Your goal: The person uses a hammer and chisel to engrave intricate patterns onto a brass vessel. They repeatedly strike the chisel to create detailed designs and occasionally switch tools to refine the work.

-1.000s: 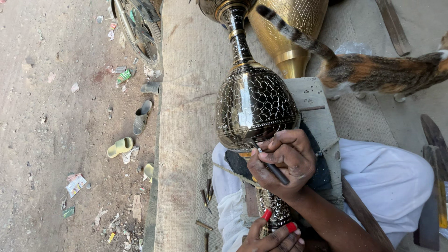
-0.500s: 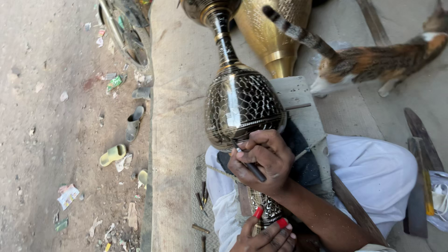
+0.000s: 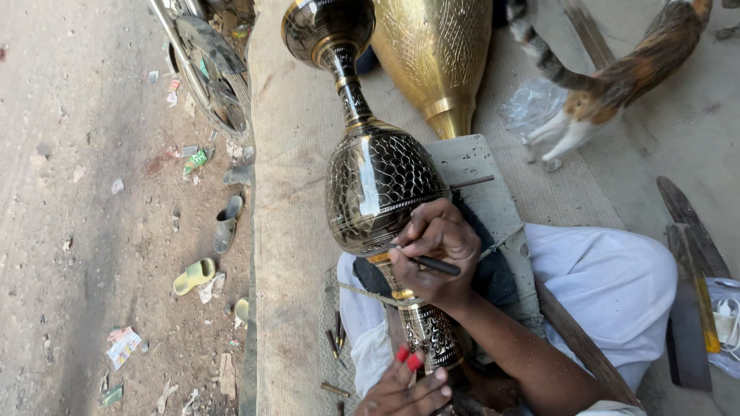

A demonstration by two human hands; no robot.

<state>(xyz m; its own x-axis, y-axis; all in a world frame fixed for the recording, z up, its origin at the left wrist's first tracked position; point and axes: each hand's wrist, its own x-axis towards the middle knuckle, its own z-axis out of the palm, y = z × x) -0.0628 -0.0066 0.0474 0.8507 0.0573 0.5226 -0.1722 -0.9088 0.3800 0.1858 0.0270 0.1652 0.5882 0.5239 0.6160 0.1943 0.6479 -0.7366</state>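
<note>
Two hands work on one tall dark brass vase (image 3: 381, 192), which lies tilted across the lap of a person seated on a burlap mat (image 3: 289, 154), its mouth pointing away toward the top of the view and its foot near the body. The right hand (image 3: 439, 250) is curled tightly around a thin dark engraving tool (image 3: 432, 264), pinching it with the tip set against the lower edge of the vase's netted belly. The left hand (image 3: 405, 389) sits at the bottom of the view, fingers bent around something red (image 3: 410, 358) and touching the vase's patterned stem; what the red thing is I cannot tell. A wooden block (image 3: 478, 185) lies beneath the vase, just beside the white-clad knee (image 3: 609, 285). A plain golden vase (image 3: 439, 54) stands close behind. A calico cat (image 3: 617, 77) walks past at upper right, near a crumpled plastic bag (image 3: 532, 104). Sandals (image 3: 227, 223) and litter dot the dirt at left.
</note>
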